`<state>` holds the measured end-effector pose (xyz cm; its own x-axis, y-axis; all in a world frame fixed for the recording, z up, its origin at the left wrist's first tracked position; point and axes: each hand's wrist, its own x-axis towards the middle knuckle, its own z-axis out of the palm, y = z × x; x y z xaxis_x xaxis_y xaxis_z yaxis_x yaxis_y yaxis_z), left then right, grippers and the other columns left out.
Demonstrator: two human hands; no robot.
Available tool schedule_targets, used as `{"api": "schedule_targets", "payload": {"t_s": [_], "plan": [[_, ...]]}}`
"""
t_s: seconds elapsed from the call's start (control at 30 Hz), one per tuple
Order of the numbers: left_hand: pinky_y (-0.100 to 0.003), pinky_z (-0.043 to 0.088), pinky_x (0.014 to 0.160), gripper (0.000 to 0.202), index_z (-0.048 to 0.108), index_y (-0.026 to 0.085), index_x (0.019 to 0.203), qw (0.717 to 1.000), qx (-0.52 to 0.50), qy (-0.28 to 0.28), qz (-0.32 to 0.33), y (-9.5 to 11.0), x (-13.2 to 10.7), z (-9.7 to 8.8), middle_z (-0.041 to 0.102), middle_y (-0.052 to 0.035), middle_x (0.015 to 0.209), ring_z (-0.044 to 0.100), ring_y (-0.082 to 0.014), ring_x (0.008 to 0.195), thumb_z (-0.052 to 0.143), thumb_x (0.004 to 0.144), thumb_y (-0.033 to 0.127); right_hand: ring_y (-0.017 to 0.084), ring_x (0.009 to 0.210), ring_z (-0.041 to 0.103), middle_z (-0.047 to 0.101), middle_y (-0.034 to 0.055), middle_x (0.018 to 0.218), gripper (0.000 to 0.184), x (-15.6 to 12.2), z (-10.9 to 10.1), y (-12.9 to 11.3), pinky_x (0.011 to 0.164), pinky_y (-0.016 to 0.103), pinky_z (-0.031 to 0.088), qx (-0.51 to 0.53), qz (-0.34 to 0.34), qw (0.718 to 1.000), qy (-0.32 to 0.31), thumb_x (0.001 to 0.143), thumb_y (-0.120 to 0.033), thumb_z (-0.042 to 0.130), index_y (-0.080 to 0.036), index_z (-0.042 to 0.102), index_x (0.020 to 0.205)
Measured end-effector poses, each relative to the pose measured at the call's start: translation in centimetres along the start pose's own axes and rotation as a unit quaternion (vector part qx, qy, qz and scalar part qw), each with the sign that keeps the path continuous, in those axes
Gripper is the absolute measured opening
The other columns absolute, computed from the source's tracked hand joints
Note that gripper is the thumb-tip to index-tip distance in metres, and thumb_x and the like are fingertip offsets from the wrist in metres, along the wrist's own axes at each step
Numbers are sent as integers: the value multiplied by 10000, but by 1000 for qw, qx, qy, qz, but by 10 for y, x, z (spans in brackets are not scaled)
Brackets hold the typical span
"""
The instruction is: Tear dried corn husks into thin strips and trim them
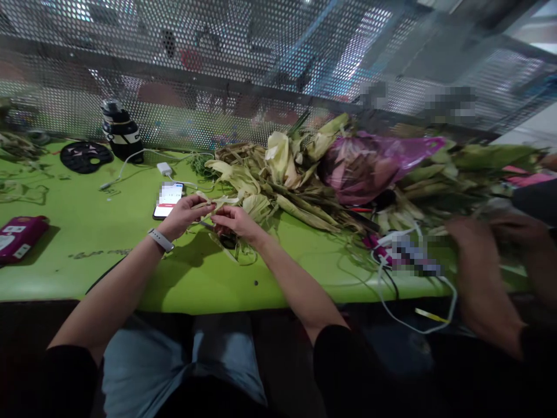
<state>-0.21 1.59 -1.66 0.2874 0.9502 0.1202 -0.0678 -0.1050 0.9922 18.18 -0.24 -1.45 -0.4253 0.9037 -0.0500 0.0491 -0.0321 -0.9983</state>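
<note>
Head | husk strip (226,201): axis rightward | left hand (191,210) pinches it | right hand (238,223): grip unclear

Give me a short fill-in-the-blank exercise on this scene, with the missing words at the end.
1. A pale band circles the person's ____ wrist.
2. Husks lie heaped on a table coloured ____.
3. Just beyond the left hand, a ____ lies with its screen lit.
4. In the picture, the pink bag lies to the ____ of the right hand.

Missing words: left; green; phone; right.
</note>
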Motion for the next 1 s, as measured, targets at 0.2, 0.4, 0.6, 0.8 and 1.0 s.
{"api": "schedule_targets", "payload": {"t_s": [0.2, 0.4, 0.6, 0.8, 1.0], "plan": [[-210, 281, 487, 294, 668, 157, 834, 999, -14, -41, -30, 2, -3, 6, 572, 12, 663, 421, -59, 521, 791, 684, 378, 59, 393, 393, 456, -65, 473, 461, 3, -2, 0, 391, 205, 324, 45, -45, 989, 133, 748, -609, 648, -195, 489, 624], [-232, 170, 435, 371, 620, 152, 640, 995, 78, -58, -34, -2, -2, 9, 436, 33, 512, 293, -55, 449, 710, 756, 493, 56, 366, 362, 431, -70, 434, 417, 7, -3, 9, 379, 203, 310, 10, -82, 986, 146, 780, -548, 639, -196, 500, 605], [-234, 220, 440, 332, 702, 147, 699, 991, 108, -73, -9, 2, -4, 7, 499, 12, 521, 323, -62, 455, 726, 744, 475, 78, 367, 371, 424, -59, 418, 372, 6, -8, 8, 399, 230, 325, -51, -62, 983, 164, 805, -467, 598, -203, 485, 569], [-220, 297, 445, 295, 720, 144, 696, 980, 155, -125, -17, 4, -7, 11, 555, -2, 524, 392, -70, 458, 755, 726, 436, 177, 929, 607, 669, 46, 957, 239, -3, -11, -3, 857, 323, 483, -257, -239, 915, 198, 848, -432, 588, -210, 676, 856], [-279, 476, 648, 193, 714, 141, 724, 986, 129, -106, 1, -5, -5, 17, 689, -43, 703, 580, -119, 626, 772, 694, 322, 211, 1114, 581, 680, 50, 1125, 166, 1, -2, 7, 1053, 419, 389, -296, -304, 895, 137, 852, -357, 645, -272, 736, 961]]}}
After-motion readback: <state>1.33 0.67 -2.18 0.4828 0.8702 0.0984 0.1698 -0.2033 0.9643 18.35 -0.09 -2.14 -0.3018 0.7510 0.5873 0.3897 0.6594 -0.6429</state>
